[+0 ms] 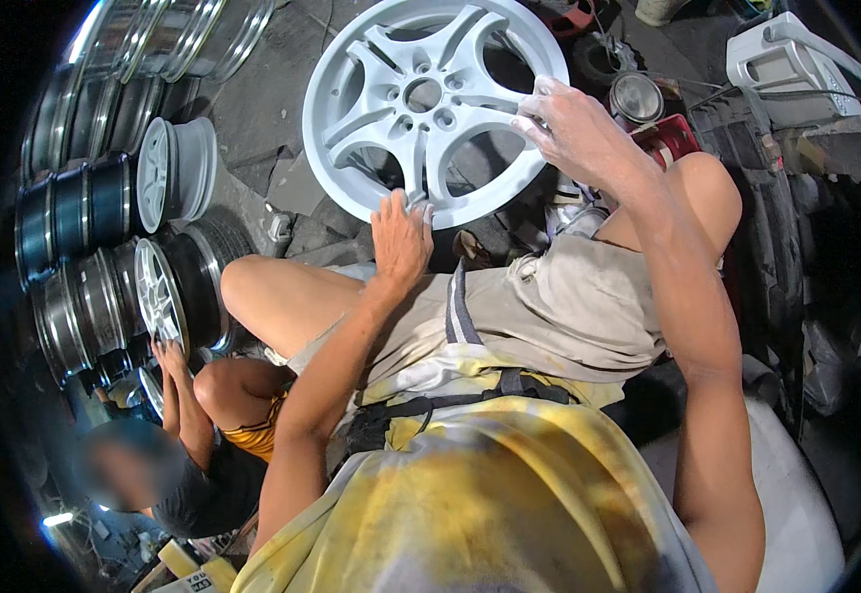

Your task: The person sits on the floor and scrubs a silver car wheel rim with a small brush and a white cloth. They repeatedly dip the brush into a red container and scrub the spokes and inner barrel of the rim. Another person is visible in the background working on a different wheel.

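A pale grey-white alloy wheel rim [423, 138] with paired spokes lies face up in front of my knees. At its near edge my left hand [403, 240] is closed, fingers bent over the lip beside the nearest spoke. My right hand [581, 136], dusted white, is closed on the right side of the same rim, with its fingertips at the outer lip by a spoke end. Whether a small piece of something sits under the right fingers is hidden.
Stacked wheel rims [80, 212] stand at the left. There a co-worker [178, 425] sits with hands on another spoked rim [161, 292]. To the right are a round tin [636, 99], a red container [670, 138] and a white plastic box [781, 69].
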